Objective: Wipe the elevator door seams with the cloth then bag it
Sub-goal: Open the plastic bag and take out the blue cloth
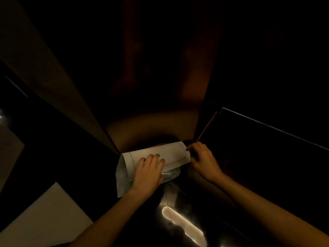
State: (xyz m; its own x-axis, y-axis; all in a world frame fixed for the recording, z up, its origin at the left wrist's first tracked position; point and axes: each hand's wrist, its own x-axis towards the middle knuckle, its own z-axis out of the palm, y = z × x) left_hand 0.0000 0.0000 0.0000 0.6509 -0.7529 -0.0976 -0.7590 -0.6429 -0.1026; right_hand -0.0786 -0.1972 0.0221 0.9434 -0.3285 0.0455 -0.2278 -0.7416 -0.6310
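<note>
The scene is very dark. A white cloth (169, 152) with a thin stitched border lies folded low against the bottom of the dark elevator door (160, 77). My left hand (148, 172) lies flat on the cloth with straight fingers, pressing it down. Under that hand a clear plastic bag (122, 179) sticks out to the left and right of the wrist. My right hand (203, 159) is at the cloth's right edge, fingers curled and pinching the corner. The door seam itself is hard to make out.
A brown door frame panel (53, 77) slants down on the left to the cloth. A thin light strip (206, 127) runs up at the right beside a dark ledge edge (267, 127). The glossy floor shows a bright lamp reflection (183, 225). A pale floor tile (44, 220) lies at lower left.
</note>
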